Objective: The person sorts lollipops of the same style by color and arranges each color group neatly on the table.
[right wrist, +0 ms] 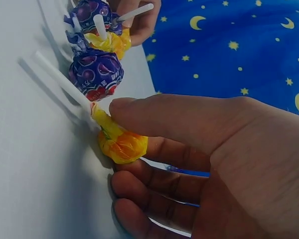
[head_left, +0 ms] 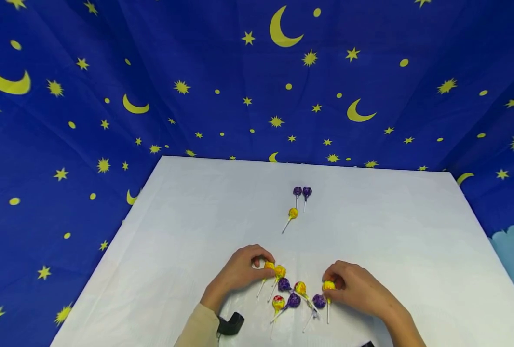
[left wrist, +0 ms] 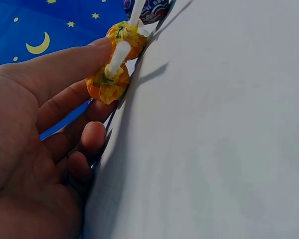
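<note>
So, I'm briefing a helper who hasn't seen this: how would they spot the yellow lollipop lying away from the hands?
On the white table, look beyond the left hand and right hand to the trio toward the far edge. The yellow lollipop lies there nearest the person; it alone is yellow, beside two purple lollipops.

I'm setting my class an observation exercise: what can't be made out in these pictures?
Head view: black object below the right hand, cut off by the bottom edge.
Head view: wrapper print on the far purple lollipops, too small.
Left wrist view: nearer purple lollipop, cut off by the top edge.
Right wrist view: left hand, mostly beyond the top edge.
</note>
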Tool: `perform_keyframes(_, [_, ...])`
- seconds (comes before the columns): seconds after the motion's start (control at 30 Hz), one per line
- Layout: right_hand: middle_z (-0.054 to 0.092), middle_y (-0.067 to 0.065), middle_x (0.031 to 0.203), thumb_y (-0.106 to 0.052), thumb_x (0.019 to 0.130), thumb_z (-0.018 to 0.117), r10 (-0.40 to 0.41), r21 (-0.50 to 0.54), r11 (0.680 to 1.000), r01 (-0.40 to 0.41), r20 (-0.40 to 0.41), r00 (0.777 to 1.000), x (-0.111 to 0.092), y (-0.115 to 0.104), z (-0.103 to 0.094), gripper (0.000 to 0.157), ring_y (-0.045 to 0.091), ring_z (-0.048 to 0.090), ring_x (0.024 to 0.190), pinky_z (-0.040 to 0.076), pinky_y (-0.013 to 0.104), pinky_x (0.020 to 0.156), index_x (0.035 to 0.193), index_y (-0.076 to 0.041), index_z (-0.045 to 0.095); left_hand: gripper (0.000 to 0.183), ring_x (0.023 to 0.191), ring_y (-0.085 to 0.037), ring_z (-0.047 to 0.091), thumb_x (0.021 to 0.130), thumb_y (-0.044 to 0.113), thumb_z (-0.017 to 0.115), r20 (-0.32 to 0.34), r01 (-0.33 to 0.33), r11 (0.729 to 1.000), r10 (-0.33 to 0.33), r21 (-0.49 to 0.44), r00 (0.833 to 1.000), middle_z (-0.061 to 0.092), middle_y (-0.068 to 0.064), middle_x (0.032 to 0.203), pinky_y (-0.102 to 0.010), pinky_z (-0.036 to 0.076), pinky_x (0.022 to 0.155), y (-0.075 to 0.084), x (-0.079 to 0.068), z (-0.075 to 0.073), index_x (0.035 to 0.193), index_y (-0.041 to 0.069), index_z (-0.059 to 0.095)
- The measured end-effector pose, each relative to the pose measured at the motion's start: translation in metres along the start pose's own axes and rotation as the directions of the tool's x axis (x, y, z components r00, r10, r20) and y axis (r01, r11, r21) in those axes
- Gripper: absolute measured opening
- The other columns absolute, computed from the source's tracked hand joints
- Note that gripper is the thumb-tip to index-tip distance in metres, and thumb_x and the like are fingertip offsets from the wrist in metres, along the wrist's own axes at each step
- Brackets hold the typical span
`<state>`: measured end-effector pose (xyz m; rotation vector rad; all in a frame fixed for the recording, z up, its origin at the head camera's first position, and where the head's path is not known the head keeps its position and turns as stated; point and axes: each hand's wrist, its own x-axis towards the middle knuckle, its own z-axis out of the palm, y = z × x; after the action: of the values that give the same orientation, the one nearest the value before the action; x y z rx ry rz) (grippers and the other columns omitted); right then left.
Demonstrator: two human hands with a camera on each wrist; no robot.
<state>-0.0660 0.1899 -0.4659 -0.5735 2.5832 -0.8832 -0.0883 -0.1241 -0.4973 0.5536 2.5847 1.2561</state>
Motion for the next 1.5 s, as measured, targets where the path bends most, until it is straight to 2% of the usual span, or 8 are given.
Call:
perform_keyframes(0.27, [0.055,-0.013,0.080,-0.035,0.078,0.079,-0.027,0.022,0.999,0.028,-0.013,1.000,-0.001,0.005,0.001,0.024,0.005,0.051,0.071,0.043,0.026,0.063,0.091,-0.022,0.064,0.020,0.068,-0.008,0.050,0.082,0.039,0.075,0.015,0.021,1.000,-0.021,-0.003,1.000,0.058,0.012,0.079,-0.027,0.041,0.061,0.002,0.005,-0.004,0.099,0.030,0.070])
perform_keyframes(0.53, [0.054,-0.012,0.079,-0.035,0.077,0.080,-0.043,0.023,0.999,0.043,-0.014,0.999,-0.002,0.006,0.000,0.023,0.007,0.051,0.072,0.043,0.026,0.064,0.090,-0.023,0.064,0.020,0.065,-0.010,0.051,0.083,0.035,0.075,-0.059,0.033,0.999,-0.035,-0.034,0.998,0.059,0.010,0.075,-0.028,0.042,0.058,0.005,0.013,-0.007,0.100,0.024,0.071])
perform_keyframes(0.87, [0.055,-0.014,0.082,-0.036,0.078,0.079,-0.040,0.032,0.999,0.041,-0.020,0.999,-0.003,0.007,0.003,0.023,0.005,0.051,0.074,0.043,0.026,0.066,0.091,-0.025,0.064,0.022,0.063,-0.011,0.051,0.084,0.036,0.075,-0.122,0.034,0.998,-0.040,-0.050,0.992,0.061,0.008,0.076,-0.028,0.041,0.056,0.011,0.033,-0.005,0.101,0.023,0.072])
perform_keyframes(1.1, [0.054,-0.014,0.081,-0.035,0.078,0.079,-0.034,0.015,0.999,0.034,-0.033,0.999,-0.004,0.007,0.003,0.022,0.005,0.050,0.074,0.042,0.026,0.065,0.090,-0.025,0.063,0.023,0.062,-0.011,0.051,0.085,0.033,0.074,-0.162,0.005,0.998,-0.014,-0.059,0.987,0.063,0.008,0.082,-0.028,0.040,0.056,0.014,0.044,-0.008,0.102,0.018,0.071])
perform_keyframes(1.33, [0.053,-0.014,0.081,-0.034,0.079,0.079,-0.035,0.018,0.999,0.036,-0.036,0.999,-0.003,0.006,0.003,0.021,0.006,0.050,0.074,0.042,0.026,0.066,0.090,-0.026,0.063,0.022,0.062,-0.011,0.051,0.085,0.034,0.074,-0.198,0.011,0.998,-0.023,-0.062,0.980,0.064,0.009,0.084,-0.028,0.041,0.057,0.014,0.050,-0.006,0.102,0.019,0.071])
perform_keyframes(1.5, [0.054,-0.014,0.080,-0.038,0.078,0.079,-0.031,0.026,0.999,0.031,-0.032,0.999,-0.002,0.008,0.002,0.022,0.006,0.050,0.074,0.042,0.026,0.065,0.089,-0.026,0.064,0.021,0.060,-0.012,0.050,0.085,0.034,0.074,-0.236,0.041,0.997,-0.055,-0.065,0.970,0.062,0.005,0.077,-0.029,0.041,0.055,0.018,0.054,-0.004,0.102,0.021,0.070])
